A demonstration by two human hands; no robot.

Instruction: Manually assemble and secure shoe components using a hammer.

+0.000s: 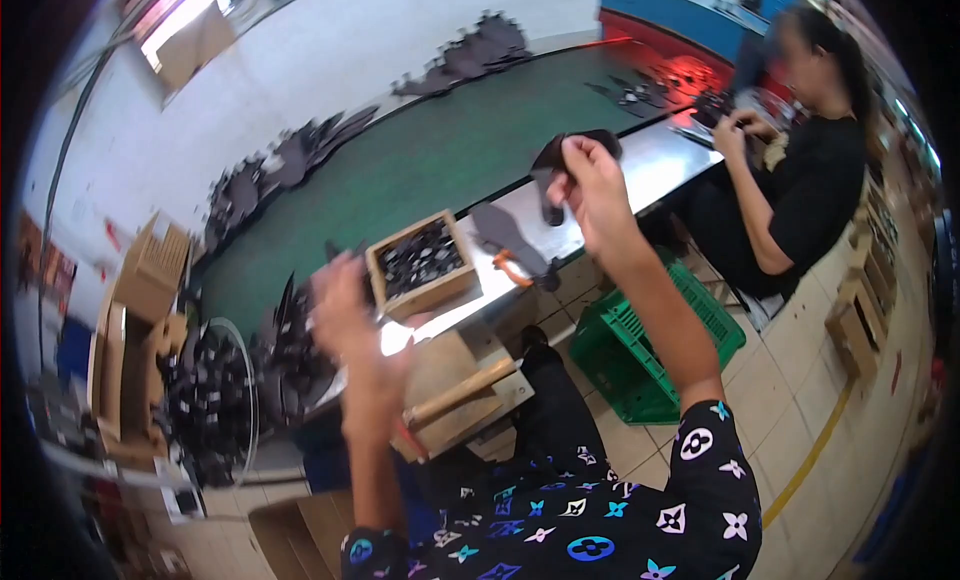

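My right hand (597, 185) is raised above the front edge of the work table, its fingers pinched on a dark, flat, curved piece (553, 202) that looks like a shoe part. My left hand (345, 305) is smeared by motion, between a heap of dark cut pieces (295, 350) and a wooden box (437, 291). Small dark parts fill that box. Between the box and my right hand lies a dark sole-shaped piece (503, 228), with orange-handled pliers (512, 269) on its near end.
A wooden-handled tool (462, 390) rests on a board before me. A green crate (625, 380) stands on the floor at right; cartons (118, 380) and piled dark pieces (210, 405) are at left. More soles lean along the green belt (400, 170). A co-worker (800, 170) sits at far right.
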